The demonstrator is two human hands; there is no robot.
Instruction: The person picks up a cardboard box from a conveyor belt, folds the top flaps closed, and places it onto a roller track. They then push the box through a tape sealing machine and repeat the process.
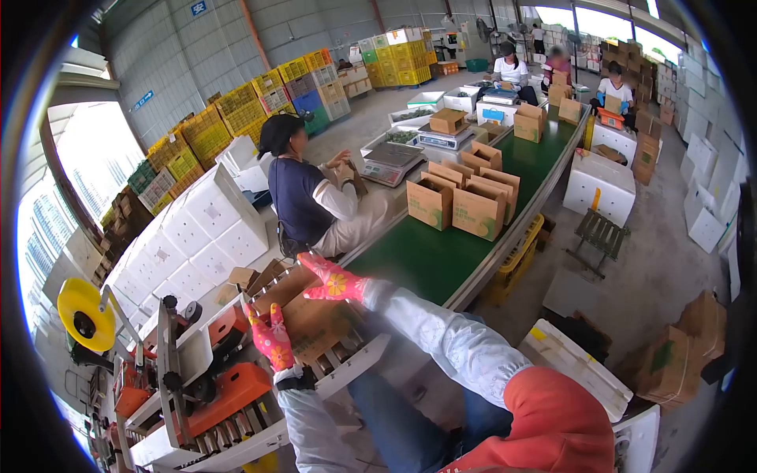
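My left hand (272,337), in a pink floral glove, rests at the near left side of a brown cardboard box (319,325), its fingers spread. The box lies on the rollers (347,345) of a carton taping machine (229,394). My right hand (335,281), gloved the same way, reaches over the far right end of the box with fingers stretched out and thumb apart. Part of the box's far side is hidden behind my hands.
A green conveyor belt (410,264) carries several open cartons (481,206). A seated person (303,185) handles a carton beside a scale (390,164). White foam boxes (197,217) stand left, a yellow tape roll (85,314) tops the machine, and a folding stool (601,234) stands right.
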